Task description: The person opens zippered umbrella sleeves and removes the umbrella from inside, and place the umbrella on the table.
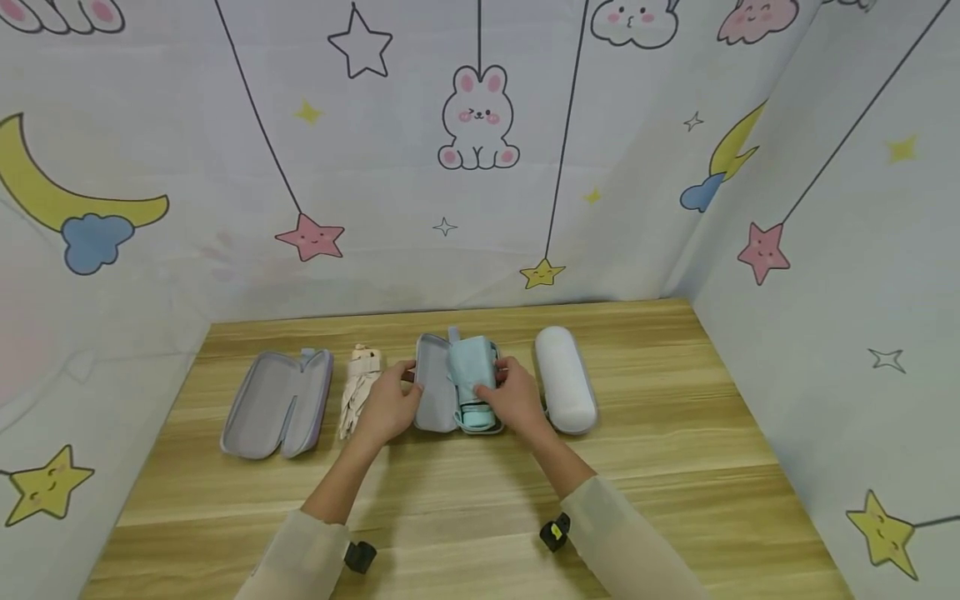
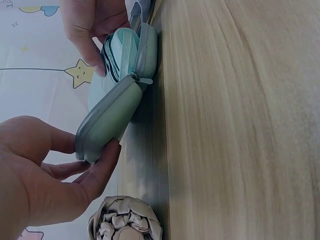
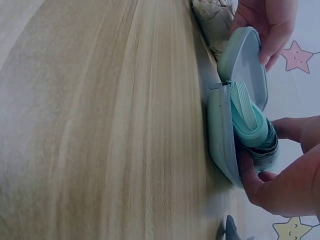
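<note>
A mint-green zip case (image 1: 435,396) lies unfolded on the table, its grey-lined lid to the left. In its right half sits a mint folding umbrella (image 1: 472,367), rolled up, with a strap and handle at the near end. My left hand (image 1: 393,400) pinches the lid's outer edge between thumb and fingers, plain in the left wrist view on the lid (image 2: 112,117). With thumb and fingers, my right hand (image 1: 517,396) grips the umbrella at its right side; in the right wrist view a finger lies between umbrella (image 3: 252,125) and case wall (image 3: 220,130).
Left of my left hand lies a beige folded umbrella (image 1: 360,387). Farther left, a lilac case (image 1: 258,404) with grey lining lies unzipped. A closed white case (image 1: 564,379) is right of my right hand. Printed cloth (image 1: 420,250) walls the wooden table (image 1: 450,517) behind.
</note>
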The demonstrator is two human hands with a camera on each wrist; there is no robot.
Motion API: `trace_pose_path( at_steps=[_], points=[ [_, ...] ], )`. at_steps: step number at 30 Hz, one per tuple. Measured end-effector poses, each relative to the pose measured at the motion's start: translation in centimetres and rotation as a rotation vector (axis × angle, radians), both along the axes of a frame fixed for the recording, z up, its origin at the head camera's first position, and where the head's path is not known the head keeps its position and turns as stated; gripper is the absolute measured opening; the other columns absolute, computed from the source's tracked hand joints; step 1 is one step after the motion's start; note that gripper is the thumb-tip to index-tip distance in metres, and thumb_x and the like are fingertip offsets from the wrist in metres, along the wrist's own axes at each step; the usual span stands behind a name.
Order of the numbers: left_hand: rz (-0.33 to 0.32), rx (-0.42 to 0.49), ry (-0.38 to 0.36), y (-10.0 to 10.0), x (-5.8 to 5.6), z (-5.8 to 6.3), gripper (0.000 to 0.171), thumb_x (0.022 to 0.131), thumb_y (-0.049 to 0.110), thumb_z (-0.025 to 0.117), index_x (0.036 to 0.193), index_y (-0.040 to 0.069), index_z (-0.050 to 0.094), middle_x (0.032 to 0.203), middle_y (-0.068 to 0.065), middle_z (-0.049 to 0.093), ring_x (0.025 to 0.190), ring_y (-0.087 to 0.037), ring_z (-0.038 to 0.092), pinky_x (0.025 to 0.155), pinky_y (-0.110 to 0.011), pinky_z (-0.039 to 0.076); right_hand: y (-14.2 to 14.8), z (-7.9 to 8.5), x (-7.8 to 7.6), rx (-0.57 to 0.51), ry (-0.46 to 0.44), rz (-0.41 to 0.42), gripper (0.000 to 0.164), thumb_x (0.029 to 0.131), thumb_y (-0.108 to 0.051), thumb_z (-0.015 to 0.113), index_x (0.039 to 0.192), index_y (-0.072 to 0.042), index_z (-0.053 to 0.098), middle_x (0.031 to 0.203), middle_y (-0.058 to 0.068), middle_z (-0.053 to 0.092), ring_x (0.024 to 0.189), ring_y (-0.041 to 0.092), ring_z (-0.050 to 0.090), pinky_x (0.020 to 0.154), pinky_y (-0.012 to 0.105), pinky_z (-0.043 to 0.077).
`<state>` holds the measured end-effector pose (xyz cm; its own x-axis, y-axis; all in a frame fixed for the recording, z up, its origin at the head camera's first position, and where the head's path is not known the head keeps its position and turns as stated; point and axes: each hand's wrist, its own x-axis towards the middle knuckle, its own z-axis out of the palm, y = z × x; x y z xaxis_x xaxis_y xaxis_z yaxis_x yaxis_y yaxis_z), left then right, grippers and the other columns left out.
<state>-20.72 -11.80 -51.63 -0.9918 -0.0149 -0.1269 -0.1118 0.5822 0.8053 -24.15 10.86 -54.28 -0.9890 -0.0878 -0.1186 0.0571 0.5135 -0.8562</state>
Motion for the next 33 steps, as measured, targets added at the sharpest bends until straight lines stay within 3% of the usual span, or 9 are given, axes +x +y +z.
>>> trace_pose_path(
  at_steps=[13, 25, 33],
  points=[
    [-0.006, 0.008, 0.002, -0.3, 0.2, 0.2, 0.051, 0.107, 0.009, 0.056, 0.154, -0.007, 0.045, 0.135, -0.028, 0.063, 0.115, -0.042, 0.07, 0.087, -0.049, 0.061, 0.1, 0.4, 0.4, -0.233, -0.114, -0.076, 0.051, 0.094, -0.011, 0.081, 0.139, -0.007, 0.058, 0.121, 0.013, 0.063, 0.106, 0.028, 0.062, 0.088, 0.042, 0.054],
    [-0.005, -0.001, 0.005, -0.4, 0.1, 0.5, 0.051, 0.107, 0.009, 0.057, 0.154, -0.007, 0.046, 0.134, -0.028, 0.063, 0.112, -0.041, 0.07, 0.085, -0.048, 0.061, 0.4, 1.2, 0.6, -0.368, -0.136, -0.073, 0.049, 0.095, -0.005, 0.078, 0.139, -0.008, 0.057, 0.128, 0.013, 0.062, 0.107, 0.028, 0.065, 0.086, 0.04, 0.056],
    [-0.008, 0.007, 0.001, -0.4, 0.0, 0.4, 0.051, 0.107, 0.009, 0.057, 0.154, -0.008, 0.045, 0.133, -0.028, 0.064, 0.11, -0.04, 0.071, 0.084, -0.047, 0.061, 1.1, 1.7, 0.4, -0.378, -0.099, -0.059, 0.044, 0.094, -0.007, 0.079, 0.134, -0.005, 0.062, 0.127, 0.015, 0.065, 0.102, 0.028, 0.066, 0.084, 0.037, 0.055]
  ],
)
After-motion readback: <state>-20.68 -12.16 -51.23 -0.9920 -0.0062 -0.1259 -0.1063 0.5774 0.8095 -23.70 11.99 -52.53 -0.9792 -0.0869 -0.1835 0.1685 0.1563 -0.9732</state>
